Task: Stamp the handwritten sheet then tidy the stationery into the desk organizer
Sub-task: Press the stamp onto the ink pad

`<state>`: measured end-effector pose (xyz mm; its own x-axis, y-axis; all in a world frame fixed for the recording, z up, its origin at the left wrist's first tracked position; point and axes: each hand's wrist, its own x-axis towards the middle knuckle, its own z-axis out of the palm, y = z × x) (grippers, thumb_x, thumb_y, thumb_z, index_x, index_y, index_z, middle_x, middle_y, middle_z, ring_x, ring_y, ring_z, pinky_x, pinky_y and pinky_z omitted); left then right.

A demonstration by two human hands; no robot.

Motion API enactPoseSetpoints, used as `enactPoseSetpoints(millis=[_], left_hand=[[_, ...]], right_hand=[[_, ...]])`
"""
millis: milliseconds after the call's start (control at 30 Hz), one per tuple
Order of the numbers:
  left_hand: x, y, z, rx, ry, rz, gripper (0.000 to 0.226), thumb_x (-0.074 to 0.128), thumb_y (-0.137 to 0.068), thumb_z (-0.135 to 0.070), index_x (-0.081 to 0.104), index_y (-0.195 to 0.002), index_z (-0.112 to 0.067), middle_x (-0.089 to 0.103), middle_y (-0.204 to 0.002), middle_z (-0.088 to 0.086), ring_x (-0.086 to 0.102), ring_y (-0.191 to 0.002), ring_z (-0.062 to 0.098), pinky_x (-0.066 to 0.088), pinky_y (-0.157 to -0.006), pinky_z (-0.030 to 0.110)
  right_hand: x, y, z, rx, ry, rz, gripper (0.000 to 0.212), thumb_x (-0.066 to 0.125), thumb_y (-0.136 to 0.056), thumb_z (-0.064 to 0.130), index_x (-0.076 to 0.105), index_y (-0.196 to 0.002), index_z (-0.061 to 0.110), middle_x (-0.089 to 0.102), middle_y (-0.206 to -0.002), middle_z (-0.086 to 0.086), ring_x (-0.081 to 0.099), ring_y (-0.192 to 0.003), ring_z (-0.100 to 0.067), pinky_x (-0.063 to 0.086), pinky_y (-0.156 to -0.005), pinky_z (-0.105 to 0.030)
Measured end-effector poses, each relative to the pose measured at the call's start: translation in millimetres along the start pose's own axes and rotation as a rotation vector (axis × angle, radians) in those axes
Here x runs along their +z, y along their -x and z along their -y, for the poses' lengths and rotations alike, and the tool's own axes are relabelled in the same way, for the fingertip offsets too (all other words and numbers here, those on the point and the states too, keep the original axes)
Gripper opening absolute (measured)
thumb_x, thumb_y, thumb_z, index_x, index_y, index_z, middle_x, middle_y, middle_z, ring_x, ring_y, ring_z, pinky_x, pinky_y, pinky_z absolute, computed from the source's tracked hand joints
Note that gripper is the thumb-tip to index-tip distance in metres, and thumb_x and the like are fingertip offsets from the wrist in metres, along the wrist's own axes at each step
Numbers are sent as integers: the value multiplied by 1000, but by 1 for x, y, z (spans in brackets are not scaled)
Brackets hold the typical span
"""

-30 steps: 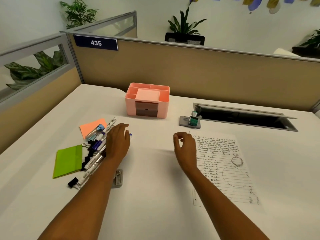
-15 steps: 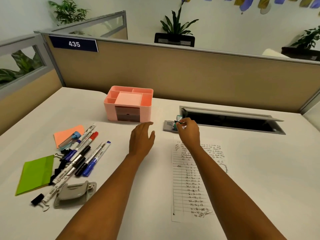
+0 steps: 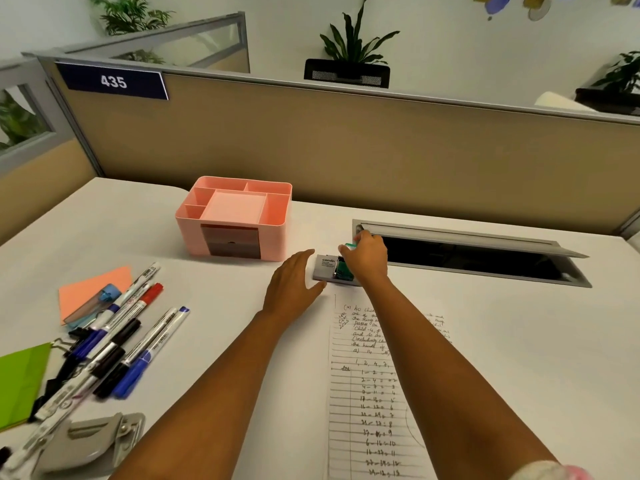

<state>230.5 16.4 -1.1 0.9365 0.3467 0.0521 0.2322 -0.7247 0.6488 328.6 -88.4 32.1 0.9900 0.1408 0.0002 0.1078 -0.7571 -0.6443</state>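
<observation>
The right hand (image 3: 367,259) reaches out to the stamp (image 3: 343,268), which sits on a grey ink pad (image 3: 325,268) at about 12 o'clock on the table (image 3: 502,341), just past the top of the handwritten sheet (image 3: 367,393). Its fingers (image 3: 346,251) are curled round the green stamp and pinch it near the top, likely so it can be lifted straight up off the pad.

The left hand (image 3: 294,282) lies flat with its fingers straight. It holds nothing. Its fingertips are just beside the left edge of the ink pad. I think it is there to keep the pad from sliding when the stamp comes up.

The sheet lies right under the arms, close to the pad, so the stamp has only a short way to go. No stamp mark shows on the part of the sheet that can be seen.

The pink desk organizer (image 3: 235,220) stands at about 11 o'clock. No pens stand in its top boxes. The markers (image 3: 138,341), sticky notes (image 3: 90,296), black clips (image 3: 65,344), a green pad (image 3: 20,382) and a hole punch (image 3: 93,441) lie in a heap at 8 to 9 o'clock, well apart from the organizer. The tidying is not yet done.
</observation>
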Motion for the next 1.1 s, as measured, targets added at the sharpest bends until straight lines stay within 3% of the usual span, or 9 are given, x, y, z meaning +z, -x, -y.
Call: enactPoseSetpoints(millis=[200,400,700,867,1100], left_hand=[[12,-18,12,28,8,78,87,70,-76,-43,21,-144,-21,23,-155,-2,25,-141,18,24,-114,33],[19,-26,18,51,84,107,89,70,-75,-45,20,-144,-23,22,-155,-3,25,-141,16,25,-115,33],[24,-30,23,88,127,72,83,72,-75,-41,27,-142,-20,32,-150,-4,34,-136,15,28,-113,30],[23,-31,23,93,146,57,80,71,-76,-39,29,-141,-20,34,-149,-3,35,-135,15,28,-111,28],[21,-32,22,95,143,65,77,71,-77,-35,31,-141,-20,37,-147,-2,38,-133,16,29,-108,25]], right_hand=[[14,-16,-5,35,51,11,59,62,-86,39,44,-131,4,44,-132,-17,45,-123,-32,46,-96,-39],[23,-20,-7,60,69,4,62,61,-86,42,45,-131,3,46,-131,-17,47,-122,-31,46,-95,-38],[20,-22,-3,112,50,-7,36,60,-87,23,61,-113,-3,62,-117,-18,61,-107,-31,52,-82,-33],[10,-23,-2,147,-93,-13,26,64,-83,16,69,-103,-1,68,-105,-18,65,-97,-30,49,-70,-27],[-20,-30,-10,156,-275,23,30,65,-84,20,68,-110,7,65,-116,-14,61,-100,-26,52,-80,-31]])
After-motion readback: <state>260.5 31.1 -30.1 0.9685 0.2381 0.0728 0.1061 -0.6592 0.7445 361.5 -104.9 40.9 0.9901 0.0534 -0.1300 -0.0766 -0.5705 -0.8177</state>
